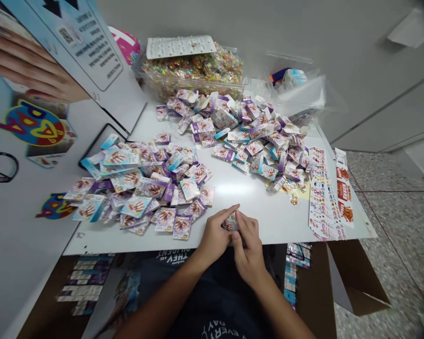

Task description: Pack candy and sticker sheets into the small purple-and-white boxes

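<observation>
Between my two hands is a small printed box [230, 222] with a picture of hands on its face, held just above the table's front edge. My left hand [215, 235] wraps its left side, fingers reaching over the top. On the other side my right hand [248, 242] presses its fingers and thumb against the box. Fingers partly cover the box, so its flaps are hard to see. To the left lies a heap of flat-looking closed boxes [151, 186] in purple, white and blue. Beyond my hands is a pile of similar boxes [254, 132], many with open flaps.
A clear tub of colourful beads in small packets [194, 70] stands at the back, with a printed sheet [181, 47] on it. Sticker sheets [321, 193] lie at right. Bead packets [294, 198] sit nearby. Open cartons [360, 282] stand below the white table [261, 212].
</observation>
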`<action>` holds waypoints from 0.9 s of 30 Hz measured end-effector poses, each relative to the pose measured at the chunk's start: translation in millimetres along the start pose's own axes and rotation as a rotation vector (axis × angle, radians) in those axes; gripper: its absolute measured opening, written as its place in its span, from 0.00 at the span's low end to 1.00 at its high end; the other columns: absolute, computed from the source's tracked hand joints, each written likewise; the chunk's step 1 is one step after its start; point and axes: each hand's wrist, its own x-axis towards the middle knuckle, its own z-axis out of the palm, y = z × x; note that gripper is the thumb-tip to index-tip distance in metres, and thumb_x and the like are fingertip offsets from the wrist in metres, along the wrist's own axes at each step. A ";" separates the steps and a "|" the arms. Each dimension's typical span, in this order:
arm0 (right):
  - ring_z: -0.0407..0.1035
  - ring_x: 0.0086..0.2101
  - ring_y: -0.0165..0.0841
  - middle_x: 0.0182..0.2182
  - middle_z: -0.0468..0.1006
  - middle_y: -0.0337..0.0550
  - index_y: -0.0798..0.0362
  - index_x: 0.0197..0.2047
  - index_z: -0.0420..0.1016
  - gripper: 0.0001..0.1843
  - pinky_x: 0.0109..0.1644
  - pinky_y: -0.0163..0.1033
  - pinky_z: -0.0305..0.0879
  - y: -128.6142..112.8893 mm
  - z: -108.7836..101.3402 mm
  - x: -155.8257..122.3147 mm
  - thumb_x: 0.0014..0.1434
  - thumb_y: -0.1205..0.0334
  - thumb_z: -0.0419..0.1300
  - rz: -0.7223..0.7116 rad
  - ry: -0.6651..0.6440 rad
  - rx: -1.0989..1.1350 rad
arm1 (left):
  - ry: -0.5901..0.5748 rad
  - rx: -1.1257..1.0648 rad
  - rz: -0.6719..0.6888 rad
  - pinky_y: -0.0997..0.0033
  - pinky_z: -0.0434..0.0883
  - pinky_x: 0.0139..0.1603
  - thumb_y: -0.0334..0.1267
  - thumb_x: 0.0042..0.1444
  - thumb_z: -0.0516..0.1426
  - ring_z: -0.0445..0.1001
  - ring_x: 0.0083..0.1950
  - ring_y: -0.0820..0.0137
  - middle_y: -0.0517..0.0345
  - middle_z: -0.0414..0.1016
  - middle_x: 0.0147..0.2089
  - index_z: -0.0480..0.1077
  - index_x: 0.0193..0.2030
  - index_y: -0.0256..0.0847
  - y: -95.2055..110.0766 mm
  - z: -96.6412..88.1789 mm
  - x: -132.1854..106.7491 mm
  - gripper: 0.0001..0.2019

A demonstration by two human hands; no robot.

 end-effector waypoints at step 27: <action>0.75 0.32 0.38 0.34 0.83 0.46 0.51 0.40 0.80 0.15 0.38 0.44 0.74 11.4 -38.2 -8.7 0.64 0.48 0.62 0.474 0.245 0.210 | 0.626 1.193 0.221 0.35 0.55 0.70 0.50 0.66 0.55 0.58 0.72 0.42 0.45 0.64 0.71 0.65 0.69 0.43 84.2 -208.3 41.9 0.27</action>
